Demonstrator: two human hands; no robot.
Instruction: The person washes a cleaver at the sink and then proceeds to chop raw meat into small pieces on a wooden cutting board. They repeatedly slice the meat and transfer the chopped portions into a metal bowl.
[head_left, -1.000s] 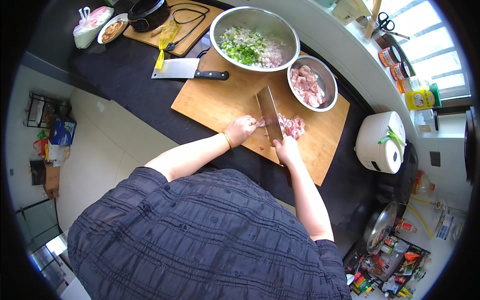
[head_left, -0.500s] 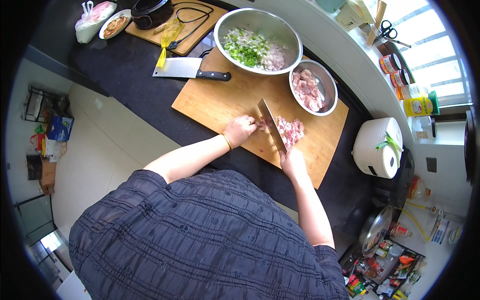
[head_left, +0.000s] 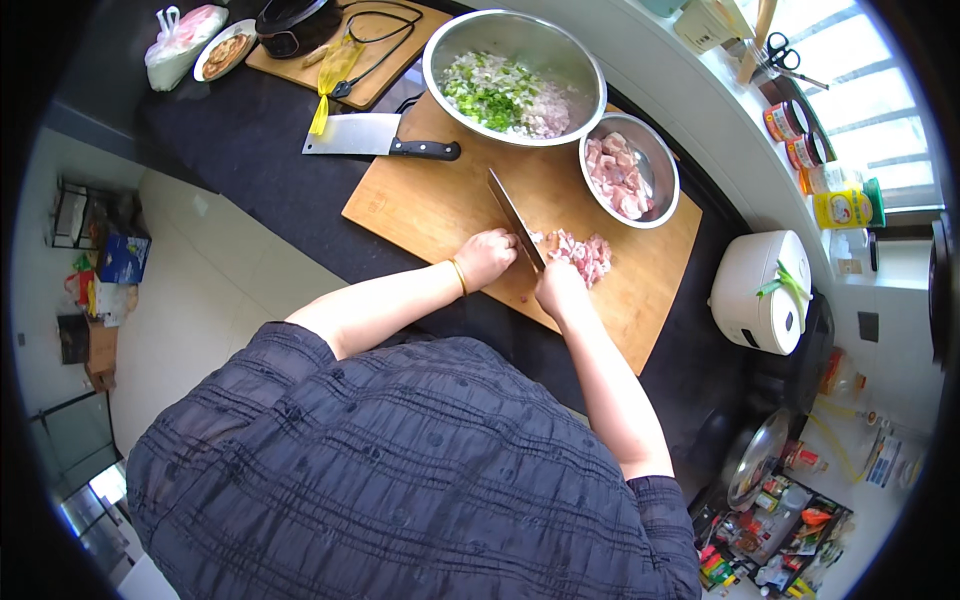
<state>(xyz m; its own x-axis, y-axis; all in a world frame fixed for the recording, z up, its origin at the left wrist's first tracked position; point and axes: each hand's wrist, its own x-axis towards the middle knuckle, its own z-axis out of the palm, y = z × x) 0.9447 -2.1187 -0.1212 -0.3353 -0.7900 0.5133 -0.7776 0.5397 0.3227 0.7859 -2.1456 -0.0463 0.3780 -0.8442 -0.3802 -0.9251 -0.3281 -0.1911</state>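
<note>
A wooden cutting board point(head_left: 420, 205) lies on the dark counter before me. My right hand point(head_left: 562, 290) is closed round the handle of a cleaver point(head_left: 513, 217), its blade slanting across the board. Directly left of the blade, my left hand point(head_left: 487, 258) rests on the board with curled fingers; whatever is under them is hidden. Chopped pink meat point(head_left: 587, 258) forms a small heap to the right of the blade. At the board's far right stands a small steel bowl point(head_left: 662, 203) of meat chunks point(head_left: 616, 178). A bigger steel bowl point(head_left: 580, 60) holds chopped greens and minced pale bits.
Another cleaver point(head_left: 365, 134) with a black handle lies at the board's far left. Beyond it are a second board point(head_left: 425, 45) with a corded black appliance point(head_left: 297, 24), a plate of flatbread point(head_left: 226, 54) and a plastic bag point(head_left: 185, 45). A white rice cooker point(head_left: 762, 290) stands on the right.
The cleaver and my right hand have shifted left, away from the chopped heap and up to my left fingers. My left hand has barely moved.
</note>
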